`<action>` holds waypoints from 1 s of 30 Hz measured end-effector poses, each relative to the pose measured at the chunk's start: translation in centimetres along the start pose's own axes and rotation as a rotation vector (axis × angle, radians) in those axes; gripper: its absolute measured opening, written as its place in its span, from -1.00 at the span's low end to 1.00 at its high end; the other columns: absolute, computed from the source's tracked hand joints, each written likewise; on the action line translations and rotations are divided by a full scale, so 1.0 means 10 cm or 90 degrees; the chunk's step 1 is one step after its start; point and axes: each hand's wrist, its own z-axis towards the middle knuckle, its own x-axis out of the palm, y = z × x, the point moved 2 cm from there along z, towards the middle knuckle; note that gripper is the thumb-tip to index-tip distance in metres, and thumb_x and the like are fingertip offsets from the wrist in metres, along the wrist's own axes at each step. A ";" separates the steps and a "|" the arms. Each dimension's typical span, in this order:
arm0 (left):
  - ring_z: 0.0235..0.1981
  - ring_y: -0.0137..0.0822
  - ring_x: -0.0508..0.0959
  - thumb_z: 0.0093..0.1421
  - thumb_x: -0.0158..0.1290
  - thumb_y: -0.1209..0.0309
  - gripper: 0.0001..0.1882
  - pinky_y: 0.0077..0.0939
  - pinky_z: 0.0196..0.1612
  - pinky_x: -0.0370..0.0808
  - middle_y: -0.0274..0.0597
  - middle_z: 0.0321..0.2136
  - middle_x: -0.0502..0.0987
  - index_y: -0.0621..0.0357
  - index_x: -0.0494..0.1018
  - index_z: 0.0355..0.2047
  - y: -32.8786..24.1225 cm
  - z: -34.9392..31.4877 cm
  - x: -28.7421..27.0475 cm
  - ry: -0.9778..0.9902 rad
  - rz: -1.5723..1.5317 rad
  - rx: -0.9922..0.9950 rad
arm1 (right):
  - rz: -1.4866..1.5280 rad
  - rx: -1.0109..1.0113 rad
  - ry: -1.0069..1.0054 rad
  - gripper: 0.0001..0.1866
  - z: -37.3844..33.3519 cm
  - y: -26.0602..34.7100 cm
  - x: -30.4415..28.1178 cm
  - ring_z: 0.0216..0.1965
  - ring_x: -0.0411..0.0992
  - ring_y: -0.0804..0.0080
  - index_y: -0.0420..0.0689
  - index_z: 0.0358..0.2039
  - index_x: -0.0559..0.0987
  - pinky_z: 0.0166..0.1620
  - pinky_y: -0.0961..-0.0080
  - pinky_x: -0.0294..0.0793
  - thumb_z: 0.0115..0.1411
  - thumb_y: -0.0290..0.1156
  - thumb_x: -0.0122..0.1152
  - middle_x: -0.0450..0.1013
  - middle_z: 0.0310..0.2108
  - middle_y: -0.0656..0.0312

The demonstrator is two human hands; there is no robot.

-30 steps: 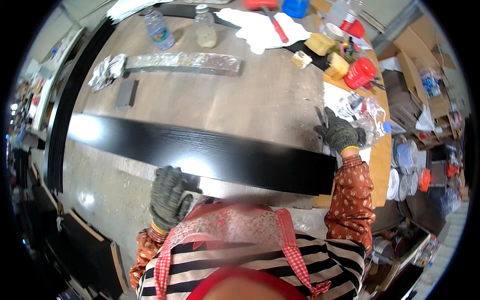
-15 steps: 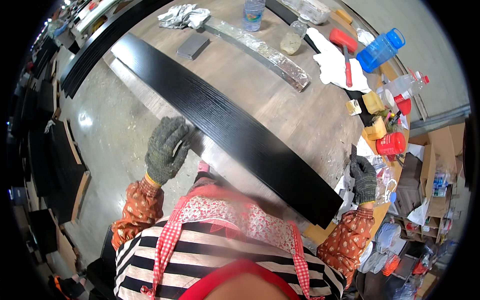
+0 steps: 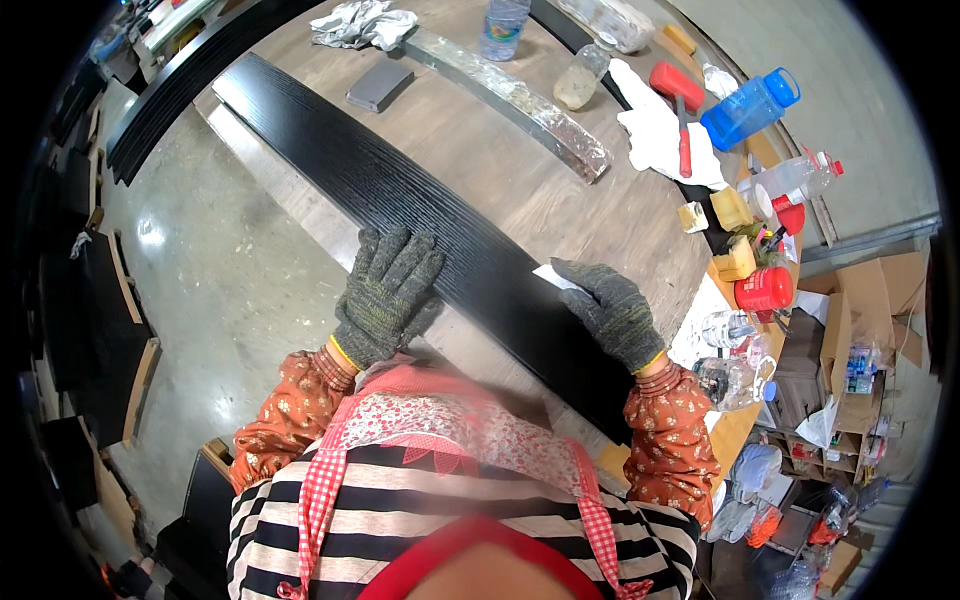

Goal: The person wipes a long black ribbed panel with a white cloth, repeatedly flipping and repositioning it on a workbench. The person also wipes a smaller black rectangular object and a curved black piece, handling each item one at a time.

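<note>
A long black board (image 3: 450,235) with a wood-grain surface lies slantwise across the worktable (image 3: 480,160), from far left to near right. My left hand (image 3: 385,295), in a dark grey knit glove, rests open on its near edge, fingers stretched over the black surface. My right hand (image 3: 615,315), gloved alike, is over the board's right part. It is closed on a small white flat piece (image 3: 556,277), whose tip shows past the fingers; its exact kind I cannot make out.
Beyond the board are a grey block (image 3: 380,86), a long metal bar (image 3: 510,105) and a plastic bottle (image 3: 503,28). Rightward lie a red mallet (image 3: 677,90) on white cloth, a blue jug (image 3: 750,110), yellow sponge blocks (image 3: 732,208) and a red jar (image 3: 763,289).
My right hand has come left from the table's right side to above the board, with the white piece showing. My left hand has moved right and now lies on the board's edge.
</note>
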 end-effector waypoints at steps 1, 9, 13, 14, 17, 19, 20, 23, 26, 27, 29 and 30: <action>0.29 0.19 0.23 0.02 0.25 0.16 -0.24 0.30 0.33 -0.04 0.01 0.26 0.29 0.11 0.32 0.22 0.01 -0.01 0.01 -0.002 -0.002 -0.002 | -0.032 0.005 0.002 -0.64 0.03 0.04 0.03 -0.05 0.49 0.10 -0.10 0.06 0.56 0.02 0.28 0.46 0.25 -0.35 0.16 0.53 -0.03 0.06; 0.27 0.20 0.24 -0.01 0.25 0.21 -0.25 0.33 0.31 -0.02 0.02 0.25 0.29 0.10 0.32 0.22 0.01 -0.02 0.05 -0.013 -0.007 -0.010 | -0.207 -0.062 -0.020 -0.56 0.01 -0.09 0.19 -0.22 0.49 0.14 0.03 0.18 0.45 -0.17 0.25 0.48 0.28 -0.24 0.09 0.52 -0.24 0.11; 0.27 0.20 0.25 -0.02 0.26 0.22 -0.25 0.34 0.31 -0.02 0.02 0.25 0.30 0.09 0.33 0.22 0.00 -0.03 0.05 -0.009 -0.010 -0.009 | -0.236 -0.122 -0.057 -0.56 0.04 -0.16 0.26 -0.27 0.50 0.16 0.06 0.18 0.45 -0.24 0.26 0.49 0.29 -0.22 0.10 0.52 -0.25 0.13; 0.26 0.20 0.25 -0.02 0.26 0.22 -0.25 0.34 0.31 -0.01 0.02 0.25 0.30 0.08 0.33 0.21 0.02 -0.03 0.06 -0.014 -0.008 -0.005 | -0.232 -0.124 -0.058 -0.56 0.03 -0.19 0.25 -0.28 0.51 0.16 0.07 0.18 0.45 -0.24 0.26 0.49 0.29 -0.21 0.10 0.52 -0.25 0.14; 0.26 0.20 0.25 -0.02 0.26 0.22 -0.25 0.33 0.31 -0.02 0.01 0.24 0.30 0.07 0.33 0.21 0.01 -0.05 0.03 0.004 -0.004 -0.011 | -0.182 -0.091 -0.033 -0.57 -0.03 -0.15 0.19 -0.28 0.51 0.16 0.10 0.17 0.47 -0.25 0.26 0.50 0.28 -0.20 0.11 0.53 -0.24 0.15; 0.26 0.18 0.26 -0.02 0.25 0.22 -0.26 0.32 0.32 -0.02 -0.01 0.24 0.31 0.07 0.34 0.21 0.01 -0.03 0.00 -0.013 -0.012 -0.022 | -0.208 -0.070 -0.044 -0.57 0.02 -0.06 0.16 -0.27 0.52 0.15 0.12 0.16 0.47 -0.24 0.24 0.50 0.28 -0.19 0.12 0.53 -0.24 0.15; 0.26 0.17 0.26 -0.02 0.25 0.22 -0.26 0.31 0.32 -0.02 -0.02 0.24 0.32 0.07 0.34 0.20 -0.01 -0.03 -0.02 -0.021 -0.015 -0.028 | -0.220 -0.061 -0.050 -0.57 0.06 -0.02 0.17 -0.27 0.52 0.14 0.13 0.16 0.47 -0.23 0.23 0.50 0.28 -0.19 0.12 0.53 -0.24 0.15; 0.28 0.13 0.25 -0.02 0.24 0.22 -0.27 0.30 0.33 -0.02 -0.04 0.23 0.33 0.06 0.35 0.20 -0.02 -0.02 0.00 -0.008 0.003 -0.025 | -0.198 -0.057 -0.074 -0.57 0.27 0.02 0.20 -0.23 0.52 0.11 0.16 0.16 0.47 -0.19 0.18 0.49 0.28 -0.17 0.10 0.53 -0.20 0.14; 0.30 0.11 0.24 -0.03 0.23 0.21 -0.28 0.29 0.33 -0.02 -0.05 0.22 0.34 0.05 0.36 0.19 0.00 -0.04 0.05 -0.028 0.001 -0.022 | -0.176 -0.065 -0.041 -0.57 0.61 0.13 0.25 -0.19 0.51 0.07 0.15 0.16 0.47 -0.14 0.15 0.48 0.28 -0.16 0.07 0.52 -0.15 0.10; 0.30 0.11 0.23 -0.02 0.22 0.20 -0.29 0.28 0.33 -0.01 -0.05 0.22 0.35 0.05 0.36 0.19 0.01 -0.04 0.04 -0.030 0.000 -0.017 | -0.180 -0.113 -0.054 -0.58 0.72 0.18 0.29 -0.16 0.50 0.08 0.10 0.14 0.49 -0.11 0.18 0.48 0.28 -0.19 0.10 0.52 -0.12 0.09; 0.30 0.11 0.24 -0.02 0.22 0.19 -0.29 0.28 0.34 0.00 -0.06 0.22 0.35 0.05 0.36 0.18 0.01 -0.06 0.03 -0.019 -0.015 -0.015 | -0.189 -0.200 -0.076 -0.60 0.92 0.29 0.42 -0.10 0.49 0.09 0.01 0.10 0.53 -0.06 0.23 0.47 0.26 -0.24 0.14 0.52 -0.05 0.07; 0.29 0.11 0.24 -0.02 0.22 0.19 -0.29 0.28 0.34 0.00 -0.06 0.22 0.35 0.05 0.36 0.18 0.03 -0.08 0.02 -0.013 -0.023 -0.012 | -0.160 -0.147 -0.053 -0.60 1.02 0.35 0.50 -0.09 0.49 0.08 0.02 0.10 0.53 -0.05 0.23 0.47 0.26 -0.23 0.14 0.51 -0.06 0.06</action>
